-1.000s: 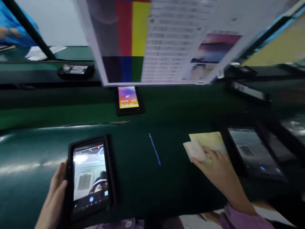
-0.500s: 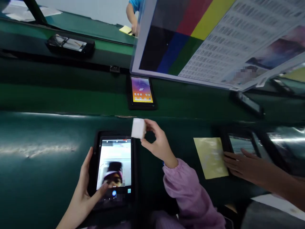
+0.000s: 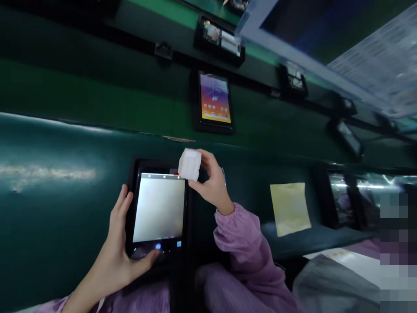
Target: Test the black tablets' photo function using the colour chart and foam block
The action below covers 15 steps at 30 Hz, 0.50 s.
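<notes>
A black-framed tablet (image 3: pixel 159 208) lies in front of me on the green bench, its screen showing a pale, blurry camera picture. My left hand (image 3: pixel 119 243) grips its left edge, fingers along the side. The left thumb reaches over the lower part of the screen, close to the round blue shutter button. My right hand (image 3: pixel 211 180) pinches a small white block (image 3: pixel 190 164) between thumb and fingers. The block is over the tablet's top right corner; its underside is hidden.
Beyond the bench edge lies a second tablet (image 3: pixel 215 100) with a lit colourful screen. Behind it an opened device (image 3: pixel 220 41) sits on the dark rail. A yellow sheet (image 3: pixel 289 208) is on the right, with more dark devices (image 3: pixel 342 195) past it. A printed board (image 3: pixel 358 56) leans over the upper right.
The view has shifted. The tablet's camera picture went from a person to a pale blur. The white block has turned and come nearer the tablet. A neighbour's hand has left the yellow sheet.
</notes>
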Each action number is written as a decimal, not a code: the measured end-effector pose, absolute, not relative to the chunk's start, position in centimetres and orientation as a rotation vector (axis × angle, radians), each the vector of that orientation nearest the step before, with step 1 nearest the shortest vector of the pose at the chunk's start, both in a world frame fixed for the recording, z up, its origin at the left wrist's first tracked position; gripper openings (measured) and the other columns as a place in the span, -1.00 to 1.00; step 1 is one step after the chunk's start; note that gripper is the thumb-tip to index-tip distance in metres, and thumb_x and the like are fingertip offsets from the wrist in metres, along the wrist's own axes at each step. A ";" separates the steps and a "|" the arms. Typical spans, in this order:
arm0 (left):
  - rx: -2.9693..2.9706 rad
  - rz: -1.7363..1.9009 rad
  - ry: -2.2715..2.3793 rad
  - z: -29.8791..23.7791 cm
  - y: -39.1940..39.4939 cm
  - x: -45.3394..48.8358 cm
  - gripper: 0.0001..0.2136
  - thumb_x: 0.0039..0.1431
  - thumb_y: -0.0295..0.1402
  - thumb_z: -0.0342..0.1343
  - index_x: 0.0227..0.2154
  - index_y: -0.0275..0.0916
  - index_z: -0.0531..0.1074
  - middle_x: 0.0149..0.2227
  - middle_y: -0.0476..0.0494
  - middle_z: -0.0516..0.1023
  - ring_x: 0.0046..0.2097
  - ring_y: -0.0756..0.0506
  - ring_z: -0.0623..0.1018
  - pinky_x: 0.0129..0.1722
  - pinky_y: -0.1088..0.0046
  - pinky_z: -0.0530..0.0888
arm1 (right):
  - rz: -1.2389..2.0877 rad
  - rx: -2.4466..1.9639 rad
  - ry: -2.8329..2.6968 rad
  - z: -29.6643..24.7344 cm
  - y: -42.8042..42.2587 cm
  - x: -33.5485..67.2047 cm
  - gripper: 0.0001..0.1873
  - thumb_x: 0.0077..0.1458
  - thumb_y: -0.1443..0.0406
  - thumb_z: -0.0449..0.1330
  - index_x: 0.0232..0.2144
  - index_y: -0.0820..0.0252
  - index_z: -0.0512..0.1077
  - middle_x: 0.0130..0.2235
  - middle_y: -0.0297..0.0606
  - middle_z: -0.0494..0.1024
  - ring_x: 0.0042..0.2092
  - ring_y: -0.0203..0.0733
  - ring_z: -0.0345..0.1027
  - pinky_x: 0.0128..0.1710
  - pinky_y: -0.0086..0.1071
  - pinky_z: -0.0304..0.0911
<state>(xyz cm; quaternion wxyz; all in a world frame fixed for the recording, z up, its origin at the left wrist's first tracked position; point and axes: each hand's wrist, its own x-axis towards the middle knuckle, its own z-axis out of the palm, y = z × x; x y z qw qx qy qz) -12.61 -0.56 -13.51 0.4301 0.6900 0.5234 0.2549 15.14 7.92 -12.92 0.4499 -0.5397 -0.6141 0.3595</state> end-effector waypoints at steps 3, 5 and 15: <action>1.773 0.593 1.299 -13.4 -0.4 -12.9 0.10 0.12 -0.17 0.38 0.52 -0.03 -0.28 0.58 -0.32 -0.32 0.55 -0.50 -0.15 0.39 -0.46 0.03 | 0.882 -1.350 -1.528 -13.1 8.0 15.1 -0.34 0.01 0.34 0.30 0.18 -0.04 0.33 0.20 -0.21 0.52 0.21 0.04 0.45 0.18 -0.05 0.48; 1.814 0.568 1.300 -13.5 -0.4 -13.0 0.13 0.10 -0.15 0.39 0.52 -0.05 -0.30 0.58 -0.34 -0.34 0.55 -0.51 -0.17 0.39 -0.46 0.03 | 0.877 -1.369 -1.537 -13.1 8.0 15.0 -0.34 0.00 0.34 0.29 0.18 -0.03 0.32 0.19 -0.20 0.52 0.21 0.05 0.45 0.19 -0.03 0.47; 1.919 0.562 1.315 -13.8 -0.3 -12.7 0.20 0.05 -0.06 0.43 0.52 -0.07 -0.33 0.58 -0.34 -0.39 0.56 -0.50 -0.18 0.44 -0.36 -0.05 | 0.861 -1.394 -1.589 -13.0 7.7 15.2 -0.34 0.06 0.31 0.27 0.22 -0.02 0.27 0.25 -0.17 0.47 0.25 0.09 0.39 0.21 -0.01 0.46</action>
